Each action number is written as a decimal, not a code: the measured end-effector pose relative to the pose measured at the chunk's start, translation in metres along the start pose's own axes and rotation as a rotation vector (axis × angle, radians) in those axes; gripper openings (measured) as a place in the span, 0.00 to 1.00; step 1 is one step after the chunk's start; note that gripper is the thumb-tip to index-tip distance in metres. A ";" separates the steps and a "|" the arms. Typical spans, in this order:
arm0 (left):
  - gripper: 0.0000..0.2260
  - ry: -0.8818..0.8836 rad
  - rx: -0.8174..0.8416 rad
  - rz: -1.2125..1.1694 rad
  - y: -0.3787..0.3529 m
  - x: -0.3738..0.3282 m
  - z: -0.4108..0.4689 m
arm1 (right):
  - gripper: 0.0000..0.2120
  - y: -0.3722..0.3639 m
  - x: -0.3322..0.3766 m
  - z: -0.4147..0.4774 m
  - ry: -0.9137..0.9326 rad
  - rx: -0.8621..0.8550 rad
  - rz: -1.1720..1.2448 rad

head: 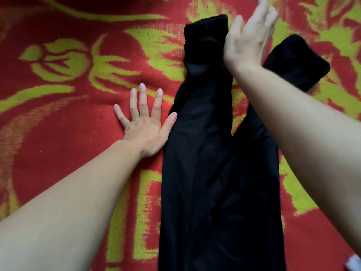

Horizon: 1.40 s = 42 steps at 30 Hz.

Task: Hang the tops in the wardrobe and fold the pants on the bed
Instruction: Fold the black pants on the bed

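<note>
head view: neither hand holds anything. my left hand [143, 124] lies flat at centre left, fingers straight and spread, palm pressing the bedspread [58, 133], thumb touching the left edge of the black pants [211, 173]. my right hand [248, 40] is lifted at upper centre-right, fingers straight and blurred, in front of the gap between the two legs; i cannot tell whether it touches the cloth. the pants run from bottom centre up the frame, waist end cut off by the lower edge, the legs forking: one cuff [207, 26] at top centre, the other cuff [300, 61] angled toward the upper right. i judge this to be the laying-out part of folding the pants, with no fold made yet. the next move calls for bringing the upper-right leg over onto the other so the cuffs match, then smoothing creases before folding across. a small white thing [354, 261] in the lower right corner is too cropped to name.
</note>
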State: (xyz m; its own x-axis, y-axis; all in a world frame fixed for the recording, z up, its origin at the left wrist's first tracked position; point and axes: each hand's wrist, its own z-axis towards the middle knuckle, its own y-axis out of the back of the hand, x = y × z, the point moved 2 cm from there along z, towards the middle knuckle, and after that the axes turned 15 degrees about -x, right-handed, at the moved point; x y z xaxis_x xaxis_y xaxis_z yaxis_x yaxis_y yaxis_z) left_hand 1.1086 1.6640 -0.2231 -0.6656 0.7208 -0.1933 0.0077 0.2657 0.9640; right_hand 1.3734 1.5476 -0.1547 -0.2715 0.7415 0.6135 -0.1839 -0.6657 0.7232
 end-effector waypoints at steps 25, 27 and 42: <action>0.30 0.011 -0.007 0.061 -0.001 -0.001 0.002 | 0.18 0.080 -0.090 -0.027 -0.623 -0.007 -0.096; 0.30 0.012 -0.014 0.060 -0.003 0.000 0.003 | 0.11 0.078 -0.067 -0.007 -0.525 -0.060 0.129; 0.30 0.007 0.004 0.052 -0.002 0.000 0.001 | 0.25 0.035 -0.040 -0.014 -0.270 0.294 -0.240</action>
State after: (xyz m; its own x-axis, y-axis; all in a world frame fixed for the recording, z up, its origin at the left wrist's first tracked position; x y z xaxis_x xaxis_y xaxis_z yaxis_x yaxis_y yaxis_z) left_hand 1.1098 1.6641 -0.2253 -0.6693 0.7293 -0.1420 0.0453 0.2309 0.9719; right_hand 1.3649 1.4936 -0.1586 0.0090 0.8927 0.4505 0.0750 -0.4499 0.8899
